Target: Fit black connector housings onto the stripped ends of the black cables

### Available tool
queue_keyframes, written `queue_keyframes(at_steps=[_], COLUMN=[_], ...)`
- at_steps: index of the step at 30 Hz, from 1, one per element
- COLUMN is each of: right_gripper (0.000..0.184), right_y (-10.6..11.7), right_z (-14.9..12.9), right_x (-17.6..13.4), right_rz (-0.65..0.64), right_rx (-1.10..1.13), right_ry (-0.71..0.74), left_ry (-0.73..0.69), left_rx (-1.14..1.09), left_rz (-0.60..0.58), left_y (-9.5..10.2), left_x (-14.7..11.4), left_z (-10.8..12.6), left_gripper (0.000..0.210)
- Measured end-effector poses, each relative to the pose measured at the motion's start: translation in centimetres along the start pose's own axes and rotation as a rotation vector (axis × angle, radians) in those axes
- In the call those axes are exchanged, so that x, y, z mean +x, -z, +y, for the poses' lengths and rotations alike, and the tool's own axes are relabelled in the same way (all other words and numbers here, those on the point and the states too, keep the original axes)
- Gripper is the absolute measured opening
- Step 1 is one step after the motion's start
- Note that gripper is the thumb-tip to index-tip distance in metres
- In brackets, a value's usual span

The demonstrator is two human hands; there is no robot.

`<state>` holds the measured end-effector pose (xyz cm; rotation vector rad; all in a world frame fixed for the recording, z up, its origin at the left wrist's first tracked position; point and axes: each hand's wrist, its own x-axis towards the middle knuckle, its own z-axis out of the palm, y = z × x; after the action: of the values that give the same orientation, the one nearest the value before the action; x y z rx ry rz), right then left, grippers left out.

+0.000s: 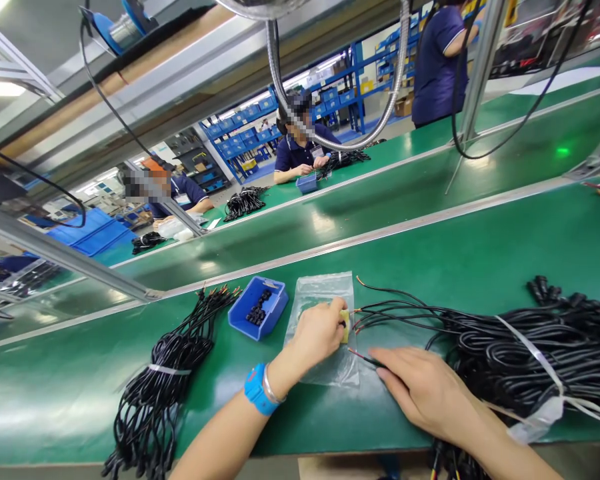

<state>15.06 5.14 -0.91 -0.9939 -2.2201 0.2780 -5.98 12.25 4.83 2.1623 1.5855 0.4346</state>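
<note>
Snagging of the cable pinched by the right hand right of the clear bag could be caused by loose wires there, while any grip by the left hand over the bag cannot be confirmed.

Around our left wrist we are wearing a bright blue band with a small reddish mark. Between it and our left hand, we are wearing a slim, shiny silver bangle.
</note>
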Motion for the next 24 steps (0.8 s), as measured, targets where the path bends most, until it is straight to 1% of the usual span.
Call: queue_keyframes(at_steps=[3,4,5,6,7,9,10,11,13,15,17,19,24], right_gripper=[0.024,0.020,0.018,0.015,0.014,0.012,0.010,0.009,0.009,0.012,0.013,0.013,0.013], right_y=[0.6,0.8,1.1,1.4,1.7,2.2,2.4,2.6,2.7,2.8,2.7,2.6,2.4], right_z=[-0.3,-0.4,-0.5,-0.7,-0.8,-1.0,-1.0,-1.1,-1.0,-1.0,-0.9,-0.9,-0.8], right_x=[0.2,0.3,0.4,0.4,0.5,0.6,0.7,0.7,0.8,0.8,0.9,0.9,1.0], right_rz=[0.154,0.201,0.244,0.283,0.314,0.347,0.343,0.328,0.276,0.221,0.190,0.174,0.147], right_rx=[0.078,0.109,0.138,0.163,0.183,0.212,0.227,0.246,0.291,0.319,0.313,0.288,0.247], right_ry=[0.033,0.035,0.035,0.036,0.034,0.029,0.023,0.017,0.000,-0.023,-0.039,-0.045,-0.044], left_ry=[0.006,0.014,0.029,0.066,0.115,0.244,0.303,0.351,0.418,0.444,0.448,0.445,0.430], left_rx=[0.012,-0.031,-0.121,-0.283,-0.516,-0.982,-1.157,-1.296,-1.481,-1.575,-1.615,-1.625,-1.626], left_rz=[0.016,0.041,0.072,0.119,0.160,0.198,0.214,0.243,0.317,0.400,0.457,0.470,0.459], left_y=[0.5,0.5,0.5,0.3,-0.1,-1.6,-2.6,-3.6,-5.6,-7.0,-7.5,-7.4,-7.3], left_x=[-0.9,-1.6,-2.5,-3.5,-4.6,-6.9,-7.8,-8.6,-9.5,-9.6,-9.3,-9.1,-9.3], left_z=[0.2,0.4,0.5,0.7,0.9,1.4,1.6,1.9,2.6,3.2,3.7,3.9,3.6], left_gripper=[0.037,0.036,0.033,0.029,0.024,0.019,0.021,0.023,0.026,0.027,0.028,0.027,0.026])
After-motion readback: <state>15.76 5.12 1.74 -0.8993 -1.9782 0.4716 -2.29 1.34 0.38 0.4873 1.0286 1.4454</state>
